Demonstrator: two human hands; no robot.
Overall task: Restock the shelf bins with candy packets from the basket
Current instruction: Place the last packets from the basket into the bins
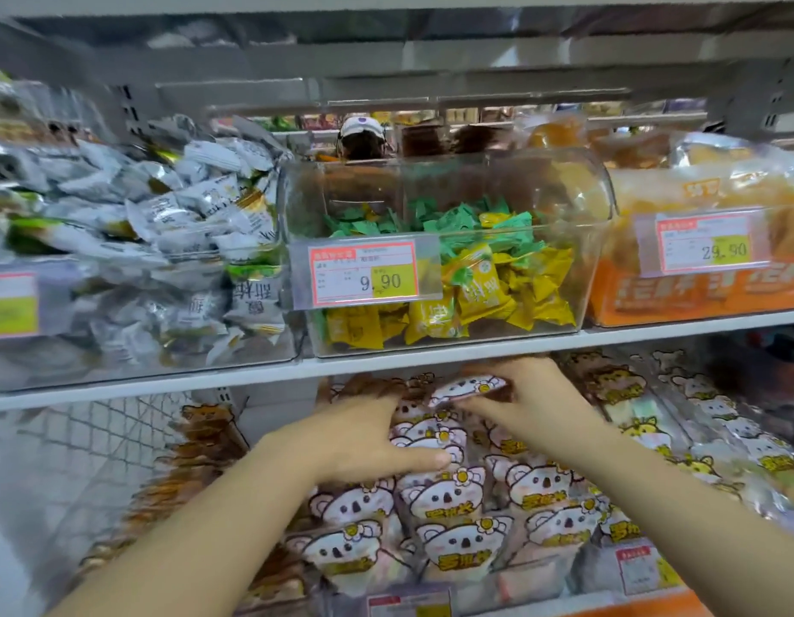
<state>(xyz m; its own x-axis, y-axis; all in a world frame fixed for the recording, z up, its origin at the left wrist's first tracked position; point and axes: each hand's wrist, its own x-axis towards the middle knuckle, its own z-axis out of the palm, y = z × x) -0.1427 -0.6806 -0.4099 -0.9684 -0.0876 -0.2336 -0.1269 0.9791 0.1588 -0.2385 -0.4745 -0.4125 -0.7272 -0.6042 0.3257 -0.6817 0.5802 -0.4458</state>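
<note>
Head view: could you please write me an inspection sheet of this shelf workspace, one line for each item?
Surface: white shelf board above the lower row; the picture is blurred at its edges.
Job's things: koala packets stand in rows below; a lifted koala packet is at the back.
Clutter: nothing seen.
Grippers: left hand rests flat on the packets; right hand pinches the lifted koala packet.
Cables: nothing seen.
Surroundings: clear bin of green and yellow candies, price tag reading 9.90; silver packets left; orange packs right; wire mesh lower left.
</note>
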